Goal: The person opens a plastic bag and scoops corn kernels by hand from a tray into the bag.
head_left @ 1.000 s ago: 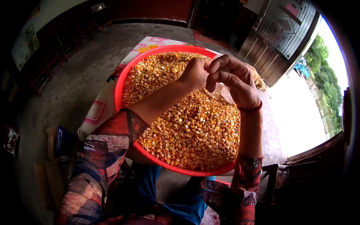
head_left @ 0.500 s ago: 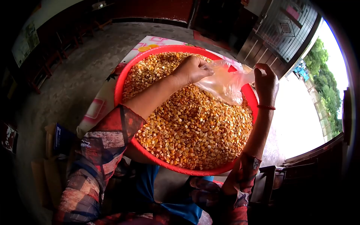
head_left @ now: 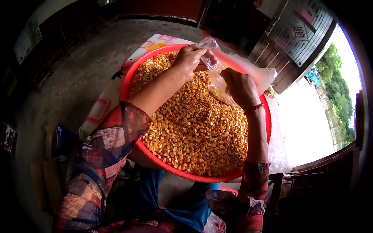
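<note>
A wide red basin is heaped with dried corn kernels. Over its far right side is a thin clear plastic bag, its body spread out to the right past the rim. My left hand pinches the bag's upper left edge between thumb and fingers. My right hand, a red bracelet at the wrist, is closed on the bag's near edge, just above the kernels. Its fingertips are partly hidden behind the knuckles.
The basin rests on a table with a patterned cloth. Cardboard and a dark blue box stand at lower left. A wooden chair is at lower right. An open doorway lies to the right.
My right hand has come left and down, nearer to my left hand. The bag has swung out to the right and spread wider. My left hand has shifted slightly up.
</note>
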A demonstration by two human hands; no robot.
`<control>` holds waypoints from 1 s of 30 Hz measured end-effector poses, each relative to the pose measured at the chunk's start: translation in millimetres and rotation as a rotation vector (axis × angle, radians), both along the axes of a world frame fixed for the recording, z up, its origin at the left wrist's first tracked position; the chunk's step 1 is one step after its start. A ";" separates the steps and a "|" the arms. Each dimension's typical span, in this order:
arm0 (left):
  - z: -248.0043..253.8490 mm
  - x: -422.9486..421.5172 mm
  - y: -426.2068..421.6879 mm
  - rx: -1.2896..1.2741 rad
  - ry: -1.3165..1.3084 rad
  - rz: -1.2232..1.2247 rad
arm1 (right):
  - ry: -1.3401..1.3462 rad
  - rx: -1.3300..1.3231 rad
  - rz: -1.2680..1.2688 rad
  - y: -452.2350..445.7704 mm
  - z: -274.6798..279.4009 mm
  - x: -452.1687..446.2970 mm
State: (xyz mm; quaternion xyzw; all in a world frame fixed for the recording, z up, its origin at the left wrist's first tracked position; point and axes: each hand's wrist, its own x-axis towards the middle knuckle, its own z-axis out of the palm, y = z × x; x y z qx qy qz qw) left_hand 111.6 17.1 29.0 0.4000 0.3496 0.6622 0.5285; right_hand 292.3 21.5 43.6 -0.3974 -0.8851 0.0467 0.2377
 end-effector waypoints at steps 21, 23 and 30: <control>-28.3 -7.3 17.7 0.144 0.511 0.132 | 0.196 0.085 0.741 -48.2 -16.0 -59.7; -16.9 -10.6 4.3 -0.008 0.390 -0.048 | 0.017 0.125 0.738 -44.2 -38.3 -65.5; -14.9 -9.8 4.3 -0.061 0.369 -0.039 | -0.190 -0.034 0.690 -55.0 -31.3 -62.9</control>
